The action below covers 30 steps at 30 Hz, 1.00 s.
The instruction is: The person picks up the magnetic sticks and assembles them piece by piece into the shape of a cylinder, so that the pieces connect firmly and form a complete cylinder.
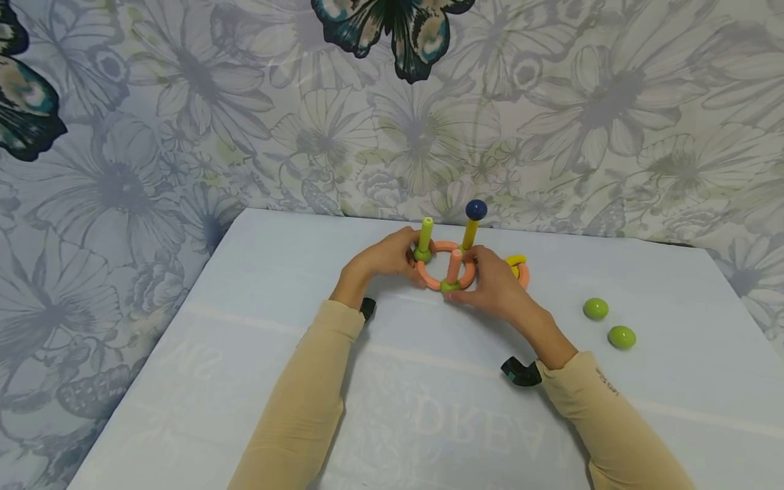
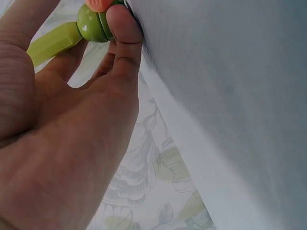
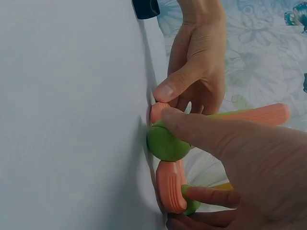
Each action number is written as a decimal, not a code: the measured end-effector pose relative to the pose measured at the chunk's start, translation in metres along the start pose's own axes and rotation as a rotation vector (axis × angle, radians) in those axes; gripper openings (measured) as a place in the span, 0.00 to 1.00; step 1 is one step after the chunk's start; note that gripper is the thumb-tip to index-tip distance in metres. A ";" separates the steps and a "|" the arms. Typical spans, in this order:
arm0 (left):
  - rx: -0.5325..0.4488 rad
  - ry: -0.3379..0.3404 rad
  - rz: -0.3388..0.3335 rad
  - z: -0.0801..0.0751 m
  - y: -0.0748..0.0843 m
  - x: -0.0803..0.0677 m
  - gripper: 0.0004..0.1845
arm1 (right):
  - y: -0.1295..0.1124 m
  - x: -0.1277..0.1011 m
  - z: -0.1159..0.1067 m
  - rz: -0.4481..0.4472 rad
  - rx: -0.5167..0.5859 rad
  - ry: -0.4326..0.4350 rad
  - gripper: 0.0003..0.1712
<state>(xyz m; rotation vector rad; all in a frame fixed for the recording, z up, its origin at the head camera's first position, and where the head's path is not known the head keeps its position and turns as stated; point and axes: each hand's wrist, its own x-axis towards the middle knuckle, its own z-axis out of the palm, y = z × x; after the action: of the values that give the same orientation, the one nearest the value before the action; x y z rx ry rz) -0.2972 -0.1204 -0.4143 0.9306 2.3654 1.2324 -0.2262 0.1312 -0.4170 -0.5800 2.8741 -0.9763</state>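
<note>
A toy ring of curved orange sticks [image 1: 435, 284] joined by green balls [image 3: 168, 142] lies on the table. Three straight sticks stand up from it: a lime one [image 1: 425, 235], an orange one [image 1: 454, 267] and a yellow one [image 1: 470, 234] topped by a dark blue ball [image 1: 476, 209]. My left hand [image 1: 392, 257] grips the ring's left side, fingers about the green ball under the lime stick. My right hand [image 1: 497, 286] holds the right side, thumb on the front green ball and a finger on another green ball behind, as the right wrist view shows.
Just right of the ring, partly behind my right hand, lie curved yellow [image 1: 516, 260] and orange [image 1: 523, 275] pieces. Two loose green balls [image 1: 596, 308] sit farther right. The white-covered table [image 1: 245, 327] meets a flowered wall covering [image 1: 422, 136] at its back edge.
</note>
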 end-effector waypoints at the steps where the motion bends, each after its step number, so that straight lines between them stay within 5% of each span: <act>1: 0.006 0.004 -0.010 0.000 0.000 0.000 0.32 | 0.000 0.000 0.000 0.001 0.010 -0.001 0.45; 19: 0.028 0.066 -0.095 0.008 0.002 0.002 0.23 | 0.014 0.005 -0.008 -0.011 -0.016 0.010 0.24; 27: 0.039 0.062 -0.132 0.009 0.000 0.002 0.24 | 0.009 -0.007 -0.022 0.042 -0.026 -0.046 0.41; 30: 0.041 0.059 -0.139 0.008 0.001 0.001 0.25 | 0.011 -0.021 -0.034 0.066 -0.036 -0.023 0.38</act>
<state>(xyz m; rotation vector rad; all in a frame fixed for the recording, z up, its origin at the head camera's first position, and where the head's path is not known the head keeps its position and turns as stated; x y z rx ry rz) -0.2935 -0.1145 -0.4182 0.7369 2.4639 1.1775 -0.2156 0.1665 -0.3982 -0.4914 2.8764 -0.9043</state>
